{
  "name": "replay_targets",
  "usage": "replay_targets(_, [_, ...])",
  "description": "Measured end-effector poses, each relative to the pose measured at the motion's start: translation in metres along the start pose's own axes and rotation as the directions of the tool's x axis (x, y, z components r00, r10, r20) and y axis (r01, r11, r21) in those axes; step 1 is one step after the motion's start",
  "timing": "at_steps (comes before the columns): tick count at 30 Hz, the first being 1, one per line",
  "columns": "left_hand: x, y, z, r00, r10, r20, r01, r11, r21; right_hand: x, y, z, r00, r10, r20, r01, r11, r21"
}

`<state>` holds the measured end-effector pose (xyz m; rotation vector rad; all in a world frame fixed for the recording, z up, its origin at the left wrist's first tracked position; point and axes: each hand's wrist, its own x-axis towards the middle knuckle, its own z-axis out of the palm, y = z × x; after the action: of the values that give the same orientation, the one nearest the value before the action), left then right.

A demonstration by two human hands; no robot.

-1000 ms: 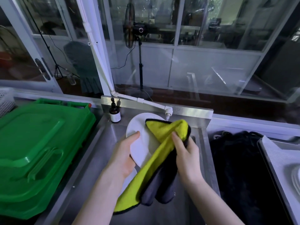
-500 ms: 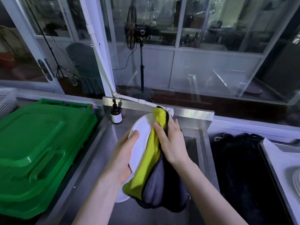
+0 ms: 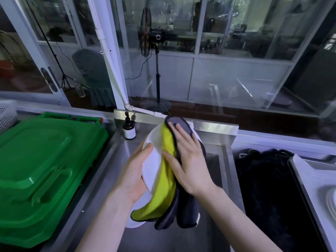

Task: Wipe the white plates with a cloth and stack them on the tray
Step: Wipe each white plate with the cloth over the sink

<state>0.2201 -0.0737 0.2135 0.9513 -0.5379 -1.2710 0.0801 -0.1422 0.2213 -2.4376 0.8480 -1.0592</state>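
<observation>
Over the steel sink the left hand grips the white plate by its left rim, thumb on the face and fingers curled behind, holding it tilted and off the basin. The right hand lies flat with straight fingers, pressing the yellow-and-grey cloth against the plate's face. The cloth's loose end hangs below the plate.

A second ago the right hand sat at the plate's right edge with the yellow side of the cloth bunched under it. Since then it has swept across toward the middle and up to the far rim, and the cloth has folded so that its grey side is under the palm. That reads as a wiping stroke in progress: most of the face has been passed over, but the left part under the thumb looks uncovered.

The tray lies well apart on the right, with stacked plates at the frame's edge; this plate has yet to join them.
</observation>
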Motion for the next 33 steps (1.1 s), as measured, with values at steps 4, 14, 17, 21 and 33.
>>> replay_targets(4, [0.004, -0.002, 0.002, 0.999, 0.0, 0.032, 0.002, 0.999, -0.041, 0.008, 0.001, 0.001, 0.99, -0.124, 0.071, 0.128, 0.99, -0.057])
replay_targets(14, [0.008, 0.008, -0.011, 0.996, 0.042, -0.083, -0.049, 0.996, -0.073, -0.01, 0.036, -0.008, 0.945, 0.322, -0.051, -0.305, 0.928, 0.213])
replay_targets(17, [0.008, 0.005, -0.001, 0.999, 0.015, -0.031, -0.017, 0.997, -0.074, 0.008, 0.025, -0.01, 0.988, 0.151, -0.018, -0.15, 0.986, 0.067])
replay_targets(21, [0.012, 0.003, 0.0, 0.998, 0.046, -0.045, -0.051, 0.991, -0.125, 0.025, 0.025, -0.016, 0.995, 0.098, 0.001, -0.098, 0.994, 0.057])
replay_targets(33, [0.024, 0.001, -0.008, 0.975, 0.131, -0.179, -0.177, 0.947, -0.269, -0.039, 0.028, -0.004, 0.945, 0.326, -0.038, -0.284, 0.869, 0.404])
